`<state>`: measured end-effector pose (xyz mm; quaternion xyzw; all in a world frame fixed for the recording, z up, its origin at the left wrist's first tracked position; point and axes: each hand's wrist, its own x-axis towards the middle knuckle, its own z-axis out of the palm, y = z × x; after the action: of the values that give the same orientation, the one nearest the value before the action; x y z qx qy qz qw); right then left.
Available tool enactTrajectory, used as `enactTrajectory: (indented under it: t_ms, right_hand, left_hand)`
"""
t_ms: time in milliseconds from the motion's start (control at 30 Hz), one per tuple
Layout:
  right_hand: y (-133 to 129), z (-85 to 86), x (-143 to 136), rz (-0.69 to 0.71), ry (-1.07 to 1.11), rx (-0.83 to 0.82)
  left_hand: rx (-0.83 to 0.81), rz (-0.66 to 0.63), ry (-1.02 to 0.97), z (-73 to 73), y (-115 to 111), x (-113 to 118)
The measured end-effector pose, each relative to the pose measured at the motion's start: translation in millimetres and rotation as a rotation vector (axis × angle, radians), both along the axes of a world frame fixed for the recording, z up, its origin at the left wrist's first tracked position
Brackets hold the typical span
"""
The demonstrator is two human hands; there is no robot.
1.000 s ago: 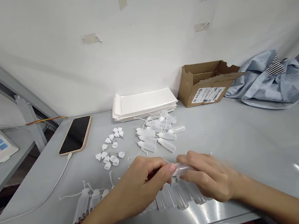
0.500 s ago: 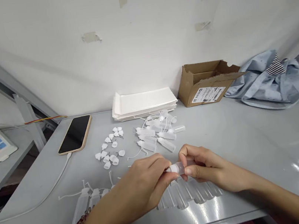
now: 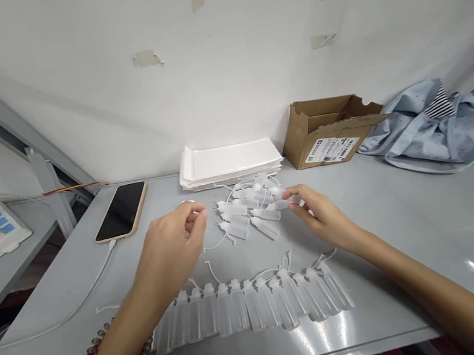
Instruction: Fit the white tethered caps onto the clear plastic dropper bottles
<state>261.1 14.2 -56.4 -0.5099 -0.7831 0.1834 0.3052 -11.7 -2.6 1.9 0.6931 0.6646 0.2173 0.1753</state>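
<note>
My left hand is closed, fingertips together, above the spot where the small white needle-tip caps lie. It hides nearly all of them, and I cannot make out what is between its fingers. At the right edge of a loose pile of capped, translucent squeeze bottles, my right hand pinches a small squeeze bottle between thumb and fingers. Nearer me lies a side-by-side row of clear squeeze bottles, thin white strap tails at their necks. My left forearm covers the row's left end.
Behind the pile sits a stack of white trays. An open cardboard box and a crumpled blue cloth stand to the right. A phone with its white charging cable lies on the left of the grey table.
My hands have parted from the bottle they held together over the row. The left moved up and left to the caps; the right moved up to the pile with a bottle.
</note>
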Motion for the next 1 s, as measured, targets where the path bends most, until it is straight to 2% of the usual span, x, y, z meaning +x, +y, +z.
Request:
enactTrajectory:
  t_ms: [167, 367, 433, 500, 600, 733, 833, 1000]
  right_hand:
    - [5.5, -2.0, 3.6, 0.031, -0.062, 0.121]
    - [-4.3, 15.5, 10.6, -0.002, 0.006, 0.166]
    - [-7.9, 24.6, 13.9, -0.023, -0.029, 0.065]
    - [-11.9, 33.9, 17.9, 0.001, -0.099, -0.139]
    - [-19.4, 46.4, 24.0, 0.102, -0.197, -0.448]
    - [-31.9, 58.3, 30.0, 0.218, -0.25, -0.724]
    - [-40.0, 62.4, 31.5, 0.256, -0.311, -0.849]
    - [-47.0, 58.2, 27.7, 0.233, -0.408, -0.865]
  left_hand:
    - [-0.17, -0.092, 0.386, -0.8, 11.9, -19.5]
    - [-0.23, -0.224, 0.397, -14.1, 15.9, -26.8]
    - [-0.251, -0.227, 0.416, -16.2, 16.7, -26.0]
    - [-0.276, -0.226, 0.428, -16.7, 17.9, -24.5]
    - [-0.289, -0.228, 0.44, -16.8, 19.7, -22.5]
    - [-0.286, -0.231, 0.452, -18.3, 21.4, -21.3]
    - [-0.279, -0.232, 0.453, -19.9, 22.3, -21.1]
    - [-0.272, -0.232, 0.465, -21.2, 23.5, -21.3]
